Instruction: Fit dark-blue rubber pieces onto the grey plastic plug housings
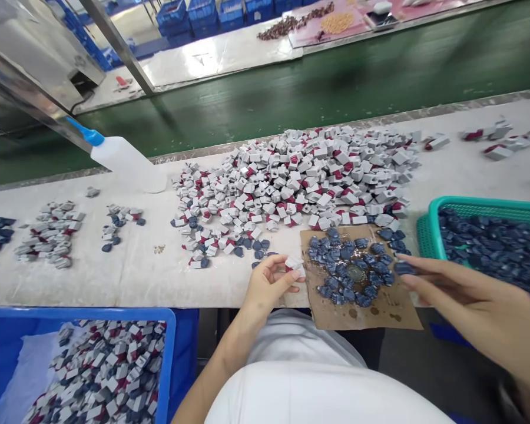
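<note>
Left hand (267, 285) pinches a grey-white block (294, 265) between thumb and fingertips, just off the cardboard sheet's (400, 312) left edge on the bench (115, 282); right hand (461, 297) fingertip-pinches a dark-blue coated piece (405, 268) at the sheet's right side, clear of the dark-blue cluster (348, 259)
</note>
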